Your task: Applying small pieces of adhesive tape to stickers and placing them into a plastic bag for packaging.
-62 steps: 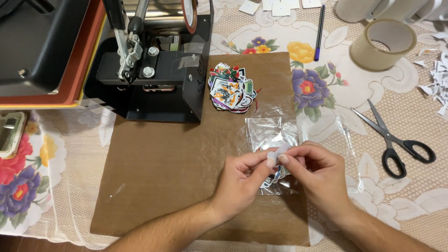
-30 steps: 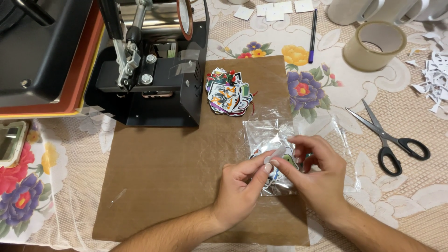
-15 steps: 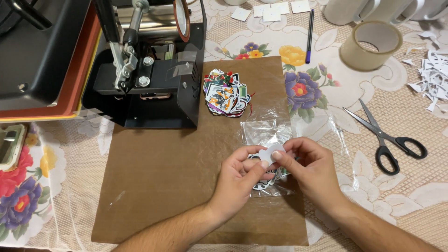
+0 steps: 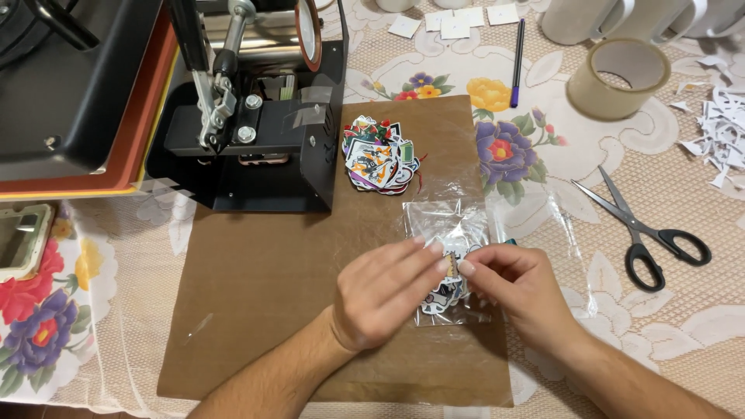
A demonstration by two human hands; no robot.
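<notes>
Pinching a small card-like piece (image 4: 448, 262) between left hand (image 4: 386, 293) and right hand (image 4: 518, 289) over crinkly clear bag (image 4: 446, 225); piece mostly hidden.

I'm at a home craft table: a flowered lace tablecloth (image 4: 683, 194), my black heat press (image 4: 256, 116), scissors (image 4: 644, 233), a tape roll (image 4: 617, 77), paper scraps (image 4: 722, 140) and stickers (image 4: 378, 159).
</notes>
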